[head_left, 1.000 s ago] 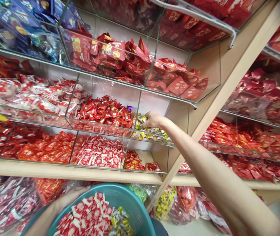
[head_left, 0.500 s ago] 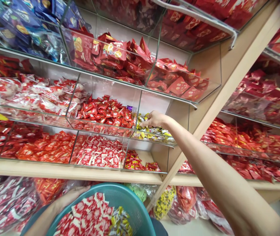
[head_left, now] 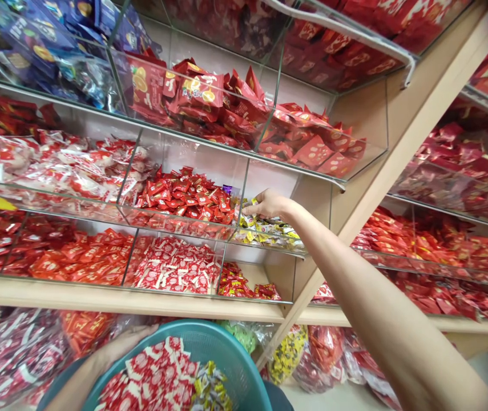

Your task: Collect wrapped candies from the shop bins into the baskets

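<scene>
My right hand (head_left: pixel 268 204) reaches up into a clear shelf bin of small yellow-wrapped candies (head_left: pixel 265 231). Its fingers are curled down into the pile and closed on some of the candies. My left hand (head_left: pixel 120 342) grips the far-left rim of a teal plastic basket (head_left: pixel 230 348) held low in front of me. The basket holds red-and-white wrapped candies (head_left: pixel 153 377) and a few yellow-wrapped ones (head_left: pixel 209 388).
Clear acrylic bins on wooden shelves hold red candies (head_left: pixel 184 197), red-and-white candies (head_left: pixel 173 265), larger red packets (head_left: pixel 209 103) and blue packets (head_left: pixel 47 40). A slanted wooden post (head_left: pixel 380 165) divides this rack from another on the right. Bagged sweets lie below the shelf.
My right hand has gone from a raised fist to fingers stretched out, then dipped lower into the yellow candies. The basket and left hand have stayed put.
</scene>
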A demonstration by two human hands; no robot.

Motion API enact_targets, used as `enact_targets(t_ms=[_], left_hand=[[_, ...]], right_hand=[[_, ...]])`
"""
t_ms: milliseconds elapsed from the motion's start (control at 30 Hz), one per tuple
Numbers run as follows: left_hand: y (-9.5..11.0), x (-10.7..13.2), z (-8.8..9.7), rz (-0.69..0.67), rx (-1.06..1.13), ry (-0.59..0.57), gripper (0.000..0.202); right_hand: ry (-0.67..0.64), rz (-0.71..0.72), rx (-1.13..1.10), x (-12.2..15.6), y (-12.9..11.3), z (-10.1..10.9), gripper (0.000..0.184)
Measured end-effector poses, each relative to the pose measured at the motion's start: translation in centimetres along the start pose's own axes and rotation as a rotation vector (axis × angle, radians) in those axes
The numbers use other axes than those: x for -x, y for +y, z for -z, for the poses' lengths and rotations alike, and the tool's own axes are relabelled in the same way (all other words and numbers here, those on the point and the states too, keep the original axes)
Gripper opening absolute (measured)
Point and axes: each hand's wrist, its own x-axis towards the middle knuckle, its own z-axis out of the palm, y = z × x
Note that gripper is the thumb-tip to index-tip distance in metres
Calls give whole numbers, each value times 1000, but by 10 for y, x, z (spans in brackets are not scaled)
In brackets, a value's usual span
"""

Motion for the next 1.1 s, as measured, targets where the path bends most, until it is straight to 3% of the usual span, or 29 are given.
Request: enact_targets(t_ms=[267,700,833,967,1100], left_hand=[[4,4,-4,10,48,13,58],[3,2,-1,10,0,58,59],[2,3,-1,12,7,81,57],[3,4,-2,-3,42,15,57],[1,1,1,-9,-19,36,55]], right_hand=[[20,60,261,5,-9,3,21],[60,179,425,5,-7,-2,12],[31,157,428,-3,-5,3,12],[-32,88,452,-7,-6,1,19],[-61,5,468,-7,-10,-2,29]])
